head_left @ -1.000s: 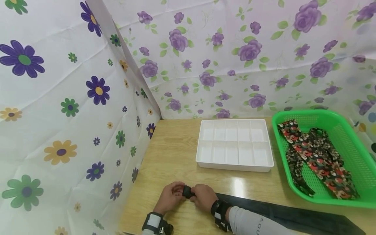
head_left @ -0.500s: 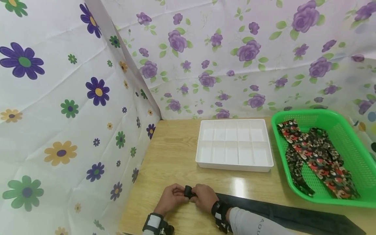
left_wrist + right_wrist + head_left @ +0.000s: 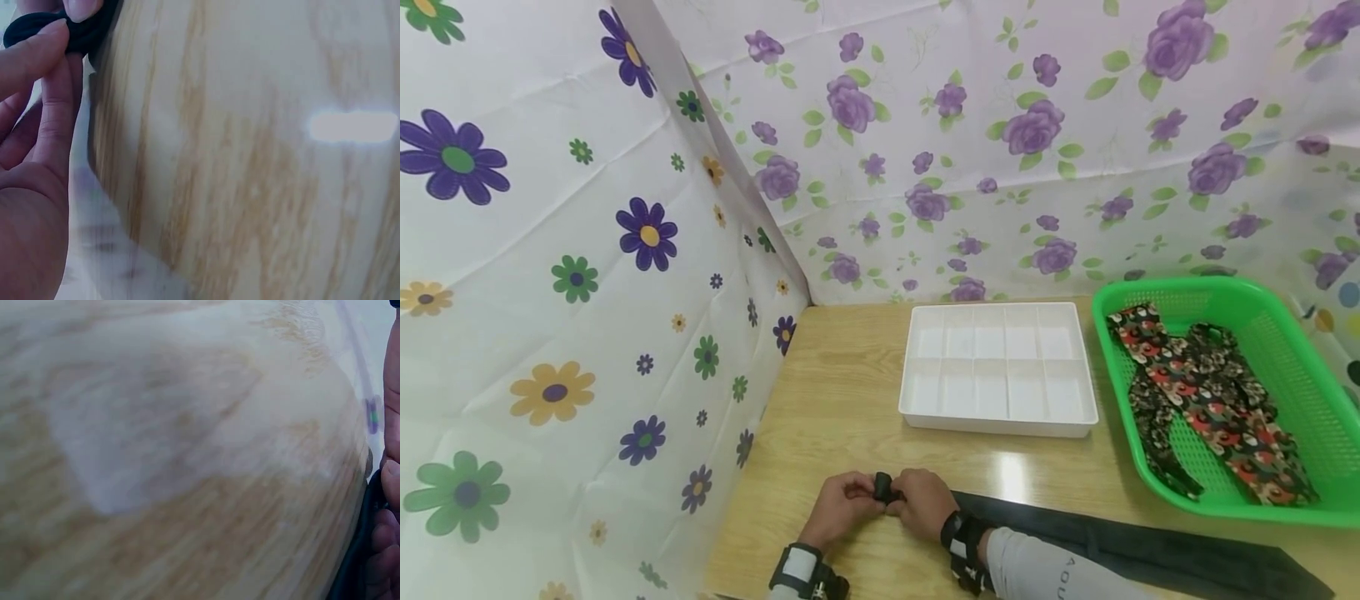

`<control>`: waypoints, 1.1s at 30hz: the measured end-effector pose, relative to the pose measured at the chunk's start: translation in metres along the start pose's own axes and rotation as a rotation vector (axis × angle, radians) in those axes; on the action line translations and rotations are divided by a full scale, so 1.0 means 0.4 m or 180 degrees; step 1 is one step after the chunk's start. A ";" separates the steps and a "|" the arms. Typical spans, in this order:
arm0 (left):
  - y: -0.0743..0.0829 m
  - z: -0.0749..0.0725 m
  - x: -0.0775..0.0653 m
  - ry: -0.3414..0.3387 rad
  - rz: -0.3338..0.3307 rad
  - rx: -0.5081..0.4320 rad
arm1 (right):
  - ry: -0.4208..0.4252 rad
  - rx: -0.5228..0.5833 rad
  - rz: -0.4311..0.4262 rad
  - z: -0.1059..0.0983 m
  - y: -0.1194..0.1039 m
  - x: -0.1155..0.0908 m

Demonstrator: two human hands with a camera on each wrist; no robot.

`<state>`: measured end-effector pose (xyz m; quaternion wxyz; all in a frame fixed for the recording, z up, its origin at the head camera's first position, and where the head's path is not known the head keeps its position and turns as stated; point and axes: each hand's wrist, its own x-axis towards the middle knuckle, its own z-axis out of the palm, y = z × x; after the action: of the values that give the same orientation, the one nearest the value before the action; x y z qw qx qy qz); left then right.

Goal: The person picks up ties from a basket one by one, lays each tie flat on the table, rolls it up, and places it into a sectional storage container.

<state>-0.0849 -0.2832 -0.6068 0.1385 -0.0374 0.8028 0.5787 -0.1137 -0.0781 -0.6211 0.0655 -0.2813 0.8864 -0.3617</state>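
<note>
A dark necktie (image 3: 1112, 542) lies stretched along the table's front, its broad pointed end at the far right. Its other end is wound into a small roll (image 3: 883, 487) between my two hands. My left hand (image 3: 841, 507) pinches this roll from the left; in the left wrist view its thumb and fingers press on the wound dark cloth (image 3: 94, 39). My right hand (image 3: 923, 503) grips the tie just right of the roll, fingers curled. In the right wrist view only part of that hand (image 3: 389, 537) shows, beside a dark strip of the tie (image 3: 351, 569). The right forearm covers some of the tie.
Behind the hands stands a white tray (image 3: 1000, 427) divided into several compartments. To its right, a green basket (image 3: 1326, 392) holds patterned cloth strips (image 3: 1195, 392). Flowered sheets (image 3: 880, 208) hang at the back and left of the wooden table (image 3: 842, 358).
The small roll has turned between the fingers and shifted slightly right. My left hand has moved a little right with it; the right hand has barely moved.
</note>
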 end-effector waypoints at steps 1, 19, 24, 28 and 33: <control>0.001 0.001 0.000 -0.0009 0.0042 0.0038 | -0.0022 0.0010 -0.0001 -0.002 0.000 0.001; 0.014 0.034 0.007 0.0094 0.0360 0.0583 | -0.0276 0.0031 -0.0115 -0.025 0.013 0.014; 0.013 0.048 0.008 0.0122 0.0486 0.0684 | -0.0192 -0.0023 -0.0113 -0.029 0.018 0.014; 0.014 0.057 0.005 0.0148 0.0528 0.0803 | -0.0167 -0.0105 -0.0077 -0.033 0.017 0.012; 0.021 0.062 0.005 0.0138 0.0581 0.0897 | -0.0168 -0.0170 0.0031 -0.038 0.011 0.013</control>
<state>-0.0841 -0.2571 -0.6069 0.0718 0.0430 0.8789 0.4696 -0.1251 -0.0691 -0.6125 0.0831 -0.2880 0.8951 -0.3300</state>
